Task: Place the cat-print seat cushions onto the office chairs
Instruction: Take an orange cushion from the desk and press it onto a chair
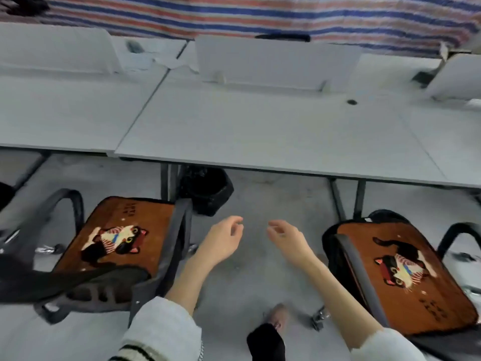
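Two brown cat-print cushions lie flat on office chair seats. The left cushion covers the seat of the left chair, between its dark armrests. The right cushion covers the seat of the right chair. My left hand and my right hand hang in the gap between the two chairs, above the floor. Both hands hold nothing, and their fingers are loosely curled. Neither hand touches a cushion or a chair.
A row of grey desks with white divider panels runs across ahead. A black bin stands under the desk edge. A striped tarp hangs behind. My foot is on the concrete floor between the chairs.
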Demonstrator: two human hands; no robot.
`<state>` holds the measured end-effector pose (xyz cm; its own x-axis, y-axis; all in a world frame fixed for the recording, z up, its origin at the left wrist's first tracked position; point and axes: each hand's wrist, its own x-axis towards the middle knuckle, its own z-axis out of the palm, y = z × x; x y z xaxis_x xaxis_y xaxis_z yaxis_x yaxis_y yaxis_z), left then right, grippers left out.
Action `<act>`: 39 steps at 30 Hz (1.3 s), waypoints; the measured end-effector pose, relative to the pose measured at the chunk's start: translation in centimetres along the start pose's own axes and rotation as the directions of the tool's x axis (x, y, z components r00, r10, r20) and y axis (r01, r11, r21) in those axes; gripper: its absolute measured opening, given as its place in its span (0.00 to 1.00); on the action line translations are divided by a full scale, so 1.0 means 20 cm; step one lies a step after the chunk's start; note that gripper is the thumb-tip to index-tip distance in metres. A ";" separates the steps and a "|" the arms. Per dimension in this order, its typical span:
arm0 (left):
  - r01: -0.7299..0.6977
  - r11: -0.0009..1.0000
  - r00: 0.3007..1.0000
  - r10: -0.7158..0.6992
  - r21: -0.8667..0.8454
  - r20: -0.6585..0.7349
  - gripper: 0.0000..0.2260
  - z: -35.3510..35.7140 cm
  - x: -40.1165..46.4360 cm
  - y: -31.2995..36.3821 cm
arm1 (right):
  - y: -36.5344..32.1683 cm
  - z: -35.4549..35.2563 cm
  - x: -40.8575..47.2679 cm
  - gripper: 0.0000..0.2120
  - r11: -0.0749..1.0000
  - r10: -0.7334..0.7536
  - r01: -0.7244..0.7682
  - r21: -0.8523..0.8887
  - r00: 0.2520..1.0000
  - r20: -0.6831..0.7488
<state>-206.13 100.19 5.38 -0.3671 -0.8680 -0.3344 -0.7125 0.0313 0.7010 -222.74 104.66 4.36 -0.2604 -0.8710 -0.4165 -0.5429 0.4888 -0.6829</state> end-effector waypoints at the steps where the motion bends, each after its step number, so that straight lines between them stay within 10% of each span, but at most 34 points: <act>1: 0.002 1.000 0.998 -0.003 -0.005 -0.060 0.16 -0.13 -0.16 -0.10 | -0.13 0.12 -0.10 0.17 0.999 -0.051 0.051 -0.005 0.998 0.038; 11: -0.123 0.989 0.847 0.150 0.086 -0.511 0.17 -1.16 -0.99 -0.48 | -1.20 0.73 -0.57 0.17 0.873 -0.478 0.487 -0.029 0.866 0.148; 18: 0.019 0.993 0.636 0.080 0.120 -0.768 0.16 -2.03 -1.57 -1.05 | -2.21 1.43 -0.78 0.16 0.656 -0.711 0.754 -0.024 0.628 0.317; 39: 0.364 0.905 0.305 -0.341 -0.222 -0.889 0.14 -3.96 -2.54 -3.23 | -4.32 3.89 -1.20 0.18 0.368 -0.788 0.913 0.175 0.206 0.580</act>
<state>-94.10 103.10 27.00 0.6628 -0.7159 0.2196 -0.6454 -0.3974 0.6523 -107.37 87.17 26.66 0.8376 -0.5363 0.1039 -0.2974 -0.6072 -0.7368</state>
